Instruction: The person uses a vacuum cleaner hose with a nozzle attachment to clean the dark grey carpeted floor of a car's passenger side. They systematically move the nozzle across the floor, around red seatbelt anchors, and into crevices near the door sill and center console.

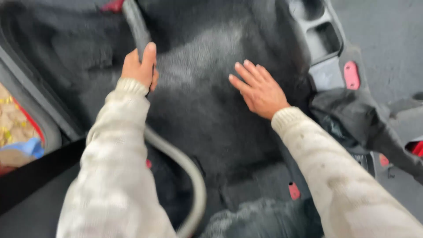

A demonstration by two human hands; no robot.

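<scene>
Cream sleeves (114,176) fill the near edge of the view, and beyond them spreads the dark carpet (207,110) of a stripped car floor, a grey console (324,39) at its far right. Vacuuming looks to be the step in hand: a grey hose (185,167) curves up under the left arm to the nozzle tube (134,24), which the left hand (140,66) grips closed, thumb along it. Right hand (260,90) lies open and flat on the carpet, fingers spread; a next stroke would call for keeping the nozzle pressed down.
</scene>
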